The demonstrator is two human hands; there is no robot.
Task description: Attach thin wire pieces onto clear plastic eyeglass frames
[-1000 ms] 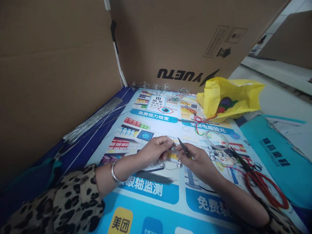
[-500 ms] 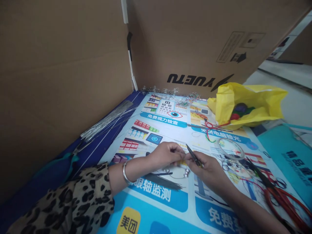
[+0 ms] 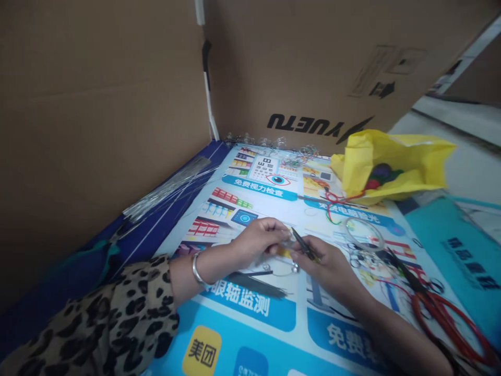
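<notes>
My left hand (image 3: pixel 263 241) is closed in a pinch above the printed sheet, its fingertips on something small and pale that I cannot make out. Close beside it, my right hand (image 3: pixel 321 260) grips a slim dark pointed tool (image 3: pixel 304 245), its tip slanting up toward the left fingers; whether it is tweezers I cannot tell. Below the fingers, a thin wire carries a small shiny clear bead (image 3: pixel 295 268). Under my left wrist lies a bundle of fine dark wires (image 3: pixel 260 285).
Cardboard walls (image 3: pixel 282 62) stand behind and left. Silvery wires (image 3: pixel 168 188) and teal-handled pliers (image 3: pixel 104 256) lie left. At right are a yellow bag (image 3: pixel 415 162), a clear tape roll (image 3: pixel 364 234), red-handled scissors (image 3: pixel 438 313) and a turquoise packet (image 3: pixel 457 245). Beaded wire pieces (image 3: pixel 274 142) line the back.
The whole view has shifted slightly. My hands stay close together, and the pointed tool's tip is nearer to my left fingers. The right hand still grips it.
</notes>
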